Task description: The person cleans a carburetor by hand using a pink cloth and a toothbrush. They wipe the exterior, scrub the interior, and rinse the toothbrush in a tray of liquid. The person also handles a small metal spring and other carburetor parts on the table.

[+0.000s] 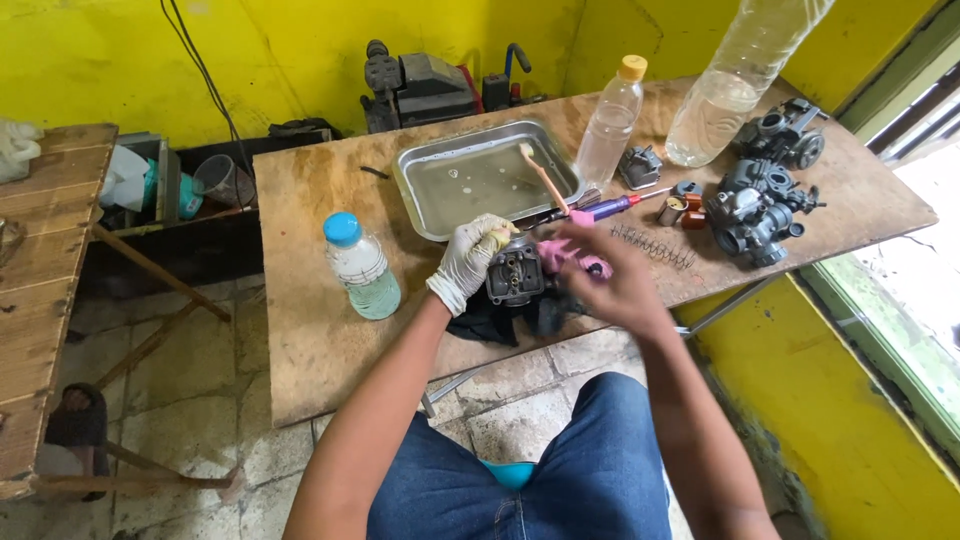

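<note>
my gloved left hand (466, 262) has its grip clamped on the grey carburetor body (515, 273) at frame centre, over a dark rag (495, 322) on the wooden surface (310, 340). my bare right hand (612, 283) has its grip closed on a pink cloth (556, 256) against it.

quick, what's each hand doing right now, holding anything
Left hand, in a white glove: closed on the grey carburetor body.
Right hand, bare: closed around a pink cloth pressed against the carburetor body.
</note>
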